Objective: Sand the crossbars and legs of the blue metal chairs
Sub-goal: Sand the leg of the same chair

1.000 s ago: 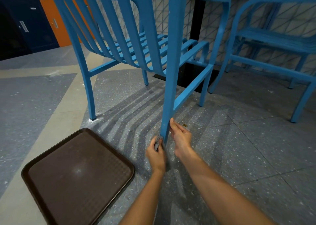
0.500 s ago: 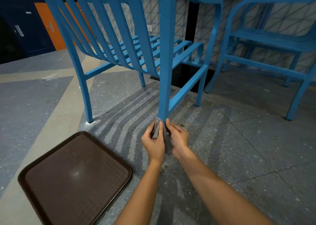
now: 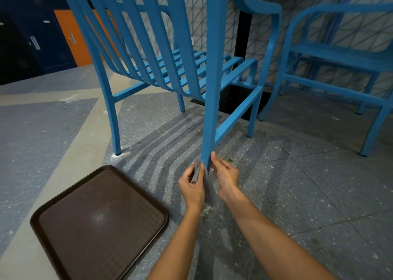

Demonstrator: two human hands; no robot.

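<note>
A blue metal chair (image 3: 161,71) stands in front of me, its back slats toward me. Its near right leg (image 3: 211,101) runs down to the floor between my hands. A grey strip of sandpaper (image 3: 207,186) wraps around the foot of that leg. My left hand (image 3: 192,189) pinches the strip's left end. My right hand (image 3: 225,174) grips the other end on the right side of the leg, fingertips against the metal. A side crossbar (image 3: 238,113) joins this leg to the chair's far leg.
A brown plastic tray (image 3: 100,222) lies on the speckled grey floor to my left. A second blue chair (image 3: 340,67) stands at the right by a wire-grid wall. Dark blue and orange doors are far left. White dust is scattered on the floor.
My hands and the sandpaper have moved a little up the bottom of the leg and spread apart to either side. The view has shifted closer and lower.
</note>
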